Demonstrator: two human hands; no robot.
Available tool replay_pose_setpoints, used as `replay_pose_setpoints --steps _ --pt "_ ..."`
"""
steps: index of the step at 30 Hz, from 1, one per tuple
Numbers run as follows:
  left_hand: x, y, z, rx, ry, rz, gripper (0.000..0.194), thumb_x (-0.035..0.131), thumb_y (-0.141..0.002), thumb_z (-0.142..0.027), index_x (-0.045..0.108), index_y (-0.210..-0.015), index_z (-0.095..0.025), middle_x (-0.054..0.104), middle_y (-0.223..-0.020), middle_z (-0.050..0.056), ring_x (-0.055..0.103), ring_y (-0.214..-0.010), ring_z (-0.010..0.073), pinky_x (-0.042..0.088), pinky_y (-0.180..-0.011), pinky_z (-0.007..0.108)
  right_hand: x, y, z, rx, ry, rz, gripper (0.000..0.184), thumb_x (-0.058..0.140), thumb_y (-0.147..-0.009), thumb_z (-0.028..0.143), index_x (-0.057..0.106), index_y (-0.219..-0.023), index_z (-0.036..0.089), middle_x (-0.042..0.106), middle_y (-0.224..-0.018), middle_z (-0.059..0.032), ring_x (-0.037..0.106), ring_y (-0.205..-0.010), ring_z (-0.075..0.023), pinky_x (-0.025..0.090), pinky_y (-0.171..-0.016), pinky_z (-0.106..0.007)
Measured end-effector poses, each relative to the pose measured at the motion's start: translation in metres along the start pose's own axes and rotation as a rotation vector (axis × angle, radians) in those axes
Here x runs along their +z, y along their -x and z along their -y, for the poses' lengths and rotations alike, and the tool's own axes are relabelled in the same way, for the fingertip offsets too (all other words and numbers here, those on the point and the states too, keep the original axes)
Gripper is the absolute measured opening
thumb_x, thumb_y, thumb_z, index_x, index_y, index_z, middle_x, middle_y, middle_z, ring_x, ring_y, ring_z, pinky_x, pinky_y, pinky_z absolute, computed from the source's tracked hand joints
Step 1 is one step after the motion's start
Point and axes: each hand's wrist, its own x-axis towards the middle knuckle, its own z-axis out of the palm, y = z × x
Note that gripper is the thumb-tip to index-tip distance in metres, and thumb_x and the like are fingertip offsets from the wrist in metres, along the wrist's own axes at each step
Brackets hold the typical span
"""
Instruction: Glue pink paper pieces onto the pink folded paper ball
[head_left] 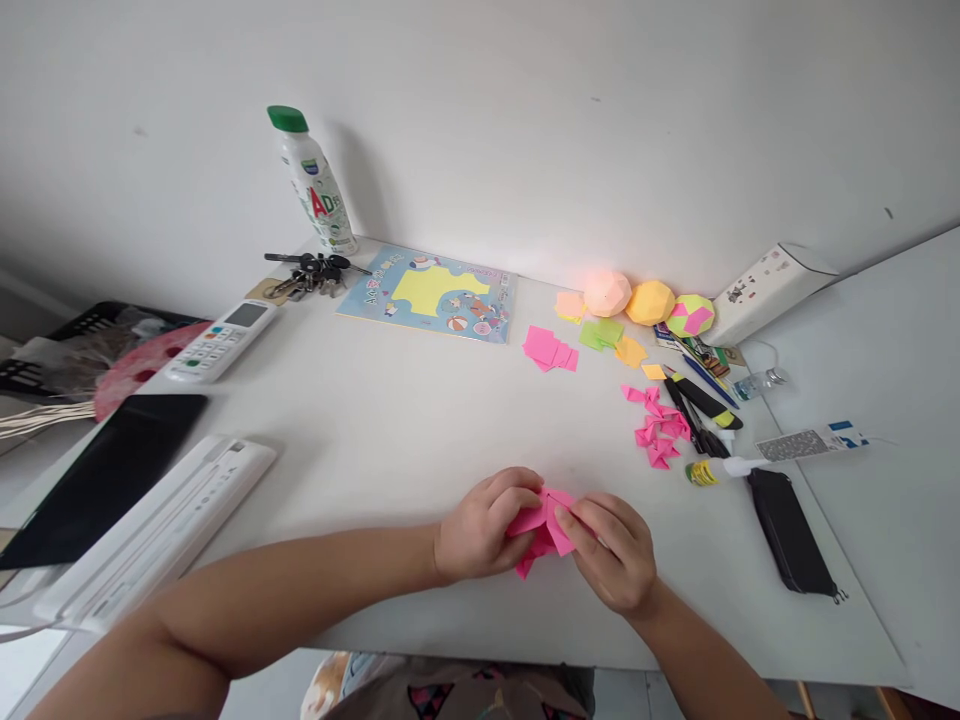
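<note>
Pinching the pink folded paper (553,510) from both sides, low over the near part of the tabletop (360,420): left hand (480,525) has fingers curled around its left side, right hand (619,555) grips its right flap between thumb and fingers. Main risk, I'd say: too hard a squeeze creases or crushes the hollow shape; too loose a grip on one side lets flaps spring apart, since no glue is visible at the joints. Underside is partly hidden, so can't tell how firmly the lower points hold. Right forearm swinging outward could knock the black pouch (791,535). Glue bottle (703,473) lies on its side; if uncapped, can't tell, it might leak. Loose pink pieces (660,425) sit right beside the pens and the black-and-yellow tool (705,400); a careless reach there could flatten or scatter them. Farther back, the pink sheets (547,348) could slide if brushed, and the rounded paper balls (651,302) by the wall could roll if bumped.
</note>
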Motion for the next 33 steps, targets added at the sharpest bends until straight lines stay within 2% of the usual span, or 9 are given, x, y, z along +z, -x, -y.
replay_pose_setpoints --steps 6,23,33 --pt "0.0009 0.0016 0.0009 0.03 -0.021 -0.032 0.019 0.05 -0.08 -0.011 0.043 -0.095 -0.018 0.059 -0.1 0.015 0.061 -0.09 0.0196 0.056 -0.069 0.032 -0.0012 -0.0005 -0.0001 0.018 -0.046 -0.028 0.027 0.05 -0.077 -0.002 0.062 -0.095 0.015 0.061 -0.08 -0.008 0.058 -0.076 -0.0186 0.053 -0.058 -0.03" --pt "0.0009 0.003 0.0006 0.007 -0.059 0.01 0.022 0.046 -0.077 -0.004 0.043 -0.094 -0.018 0.058 -0.1 0.014 0.06 -0.089 0.018 0.056 -0.069 0.032 -0.001 -0.0048 0.0005 0.031 -0.072 -0.031 0.031 0.052 -0.077 -0.001 0.062 -0.099 0.018 0.062 -0.078 -0.0064 0.057 -0.073 -0.0169 0.052 -0.056 -0.028" --pt "-0.0001 0.0 0.0017 0.092 -0.089 -0.002 0.017 0.049 -0.08 -0.009 0.044 -0.093 -0.017 0.06 -0.094 0.014 0.06 -0.092 0.0206 0.055 -0.071 0.033 -0.0002 -0.0021 0.0006 0.012 -0.058 -0.028 0.028 0.051 -0.078 -0.001 0.064 -0.098 0.015 0.062 -0.077 -0.0075 0.058 -0.077 -0.018 0.051 -0.058 -0.029"
